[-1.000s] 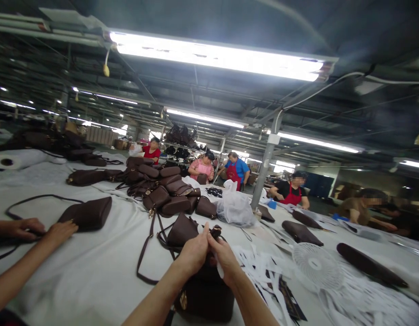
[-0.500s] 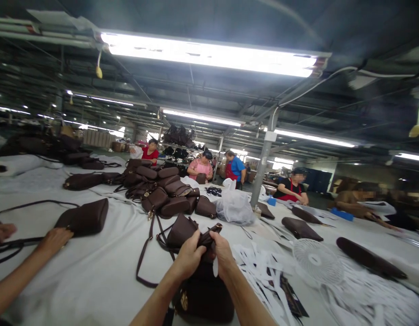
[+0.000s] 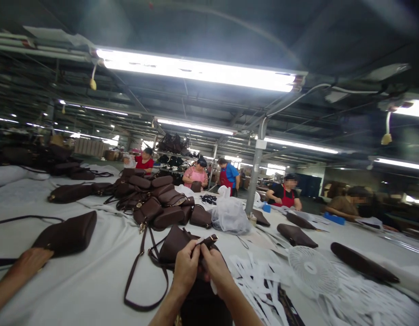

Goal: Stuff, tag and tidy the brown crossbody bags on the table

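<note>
My left hand (image 3: 186, 266) and my right hand (image 3: 216, 267) are close together, fingertips pinched on a dark brown bag strap (image 3: 209, 241) with a gold-coloured buckle at its end. A thin white strip (image 3: 201, 240) shows at the fingertips, and its tail hangs by my right palm. Below my wrists stands a dark brown handbag (image 3: 205, 308), partly hidden by my forearms. Just beyond my left hand lies another brown handbag (image 3: 171, 244), its long strap (image 3: 128, 284) looped on the white-covered table.
A co-worker's hand (image 3: 31, 262) rests on a brown bag (image 3: 68, 234) at left. A pile of brown bags (image 3: 158, 199) lies ahead, beside a white plastic bag (image 3: 230, 215) and a metal post (image 3: 255, 179). White strips (image 3: 260, 290) and a white fan (image 3: 313, 270) are at right.
My hands have come closer together, and the white strip now shows above the fingertips. The view has shifted slightly. One of the co-worker's hands at left has left the view.
</note>
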A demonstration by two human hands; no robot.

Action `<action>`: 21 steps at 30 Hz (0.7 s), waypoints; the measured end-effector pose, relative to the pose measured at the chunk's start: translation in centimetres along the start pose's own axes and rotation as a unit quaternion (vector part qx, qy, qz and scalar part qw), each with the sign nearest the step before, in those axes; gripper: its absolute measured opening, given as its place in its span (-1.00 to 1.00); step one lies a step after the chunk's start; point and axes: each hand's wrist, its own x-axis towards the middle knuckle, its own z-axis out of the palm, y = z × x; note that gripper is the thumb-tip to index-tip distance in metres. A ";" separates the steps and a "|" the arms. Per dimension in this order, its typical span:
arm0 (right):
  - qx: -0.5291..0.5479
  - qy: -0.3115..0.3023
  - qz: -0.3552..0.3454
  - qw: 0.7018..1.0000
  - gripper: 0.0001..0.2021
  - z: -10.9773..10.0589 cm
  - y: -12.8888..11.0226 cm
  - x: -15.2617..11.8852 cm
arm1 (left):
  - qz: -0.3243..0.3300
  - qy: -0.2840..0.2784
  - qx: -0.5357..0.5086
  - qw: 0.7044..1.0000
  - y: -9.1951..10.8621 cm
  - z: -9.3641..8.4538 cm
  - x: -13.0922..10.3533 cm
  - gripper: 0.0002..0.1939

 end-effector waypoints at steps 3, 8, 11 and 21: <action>-0.094 -0.031 0.003 0.995 -0.78 -1.5 -0.6 -1.1 | -0.001 -0.003 0.021 1.000 0.1 0.0 0.1 -0.67; -0.108 -0.035 -0.063 0.991 -0.89 -3.5 -3.0 -3.3 | -0.002 -0.012 0.015 1.000 0.4 -0.1 0.2 -0.65; -0.020 -0.108 -0.094 0.989 -0.79 -3.9 -4.0 -3.8 | -0.009 -0.017 0.014 1.000 0.3 -0.2 0.1 -0.63; 0.009 -0.080 -0.125 0.989 -0.64 -4.0 -3.2 -2.6 | 0.021 -0.010 0.016 1.000 0.4 -0.3 -0.3 -0.70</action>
